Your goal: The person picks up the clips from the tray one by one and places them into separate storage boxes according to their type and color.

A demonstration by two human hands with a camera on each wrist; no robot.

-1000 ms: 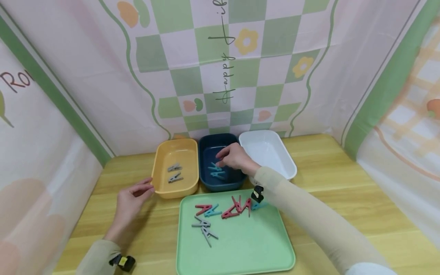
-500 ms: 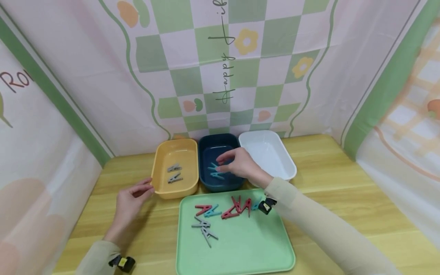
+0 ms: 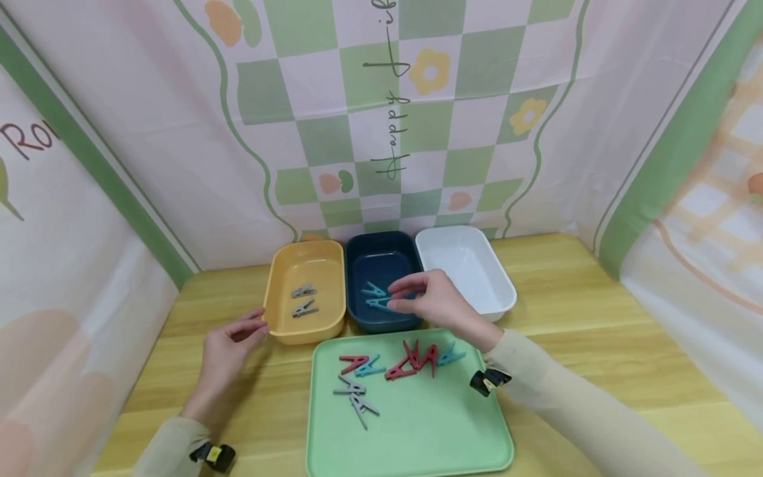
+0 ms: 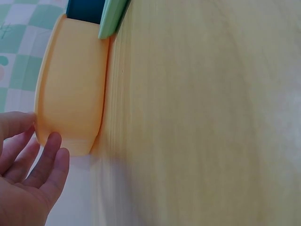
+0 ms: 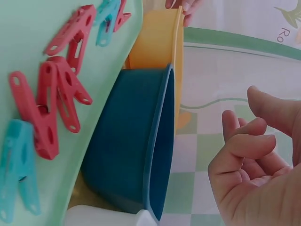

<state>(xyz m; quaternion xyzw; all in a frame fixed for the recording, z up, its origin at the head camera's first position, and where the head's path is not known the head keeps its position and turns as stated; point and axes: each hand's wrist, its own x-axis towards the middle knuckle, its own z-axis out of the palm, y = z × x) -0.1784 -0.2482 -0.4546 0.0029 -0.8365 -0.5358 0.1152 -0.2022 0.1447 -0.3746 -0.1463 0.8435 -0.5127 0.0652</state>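
Observation:
My right hand (image 3: 432, 301) is over the near right part of the dark blue bin (image 3: 381, 242), its thumb and fingers apart with nothing between them, as the right wrist view confirms. Two teal clothespins (image 3: 377, 303) lie in that bin, just left of the fingertips. My left hand (image 3: 229, 344) holds the near left corner of the yellow bin (image 3: 304, 248), fingertips at the rim and outer wall. Two grey clothespins (image 3: 305, 308) lie inside the yellow bin. On the green tray (image 3: 429, 430) are several red clothespins (image 3: 401, 368), two teal ones and two grey ones (image 3: 360, 405).
A white bin (image 3: 461, 265) stands right of the blue one, completing a row along the patterned cloth (image 3: 381, 132) at the back. The tray lies on the wooden table (image 3: 560, 291) in front of the bins. Cloth sides rise at left and right.
My right hand has drawn back to the right and toward me, its fingertips moving off from the teal clothespins in the blue bin. The left hand stays at the yellow bin.

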